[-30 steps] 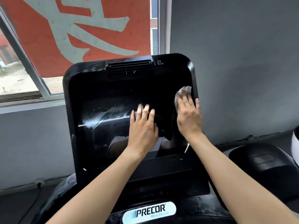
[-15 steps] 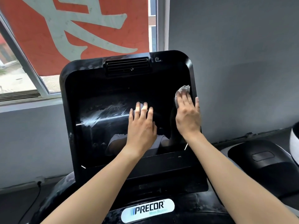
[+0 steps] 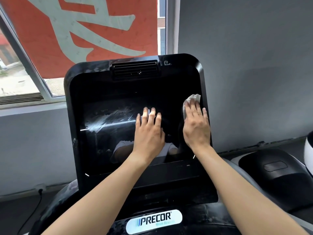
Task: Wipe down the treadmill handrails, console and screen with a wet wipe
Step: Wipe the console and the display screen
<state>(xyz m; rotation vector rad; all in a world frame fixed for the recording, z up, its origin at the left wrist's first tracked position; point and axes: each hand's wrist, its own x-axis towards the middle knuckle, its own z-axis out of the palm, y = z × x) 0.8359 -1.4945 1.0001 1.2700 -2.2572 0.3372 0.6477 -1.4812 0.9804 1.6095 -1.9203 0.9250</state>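
Note:
The treadmill's black console [image 3: 94, 82] fills the middle of the head view, with its dark glossy screen [image 3: 108, 136] showing wet streaks at the left. My right hand [image 3: 196, 126] presses a white wet wipe [image 3: 193, 97] flat against the screen's right edge; the wipe sticks out past the fingertips. My left hand [image 3: 149, 131] lies flat on the middle of the screen with straight fingers. A ring sits on one right finger. No handrails can be made out.
A vent [image 3: 135, 69] sits in the console's top edge and a PRECOR badge [image 3: 154, 221] below it. Behind are a window with a red banner [image 3: 81, 31] and a grey wall [image 3: 254, 65]. Another machine's black housing [image 3: 274, 173] stands to the right. A cable [image 3: 36, 200] hangs at lower left.
The two hands keep their places on the screen; the right hand with the wipe shifted only slightly. The view tilted a little.

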